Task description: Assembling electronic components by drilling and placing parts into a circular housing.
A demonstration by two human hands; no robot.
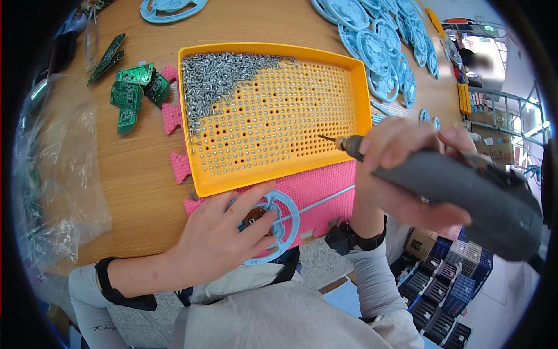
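My left hand point(215, 235) lies over a light blue plastic toy steering wheel point(295, 224), its fingers gripping the part on a pink foam mat point(328, 174). Between the fingers shows a small brown circuit board point(253, 217) inside the wheel. In my right hand point(401, 142) is a dark grey electric screwdriver point(465, 189), held almost level. Its thin bit points left, over the right part of a yellow screw tray point(261, 185). Loose silver screws point(212, 78) heap at the tray's far left; many others stand in its rows of holes. A few holes hold no screw.
Green circuit boards point(131, 90) lie left of the tray, near a clear plastic bag point(70, 174). Many light blue wheel parts point(378, 49) pile up at the far right, and one blue wheel point(172, 8) lies at the far edge. Stacked boxes point(453, 262) stand below right.
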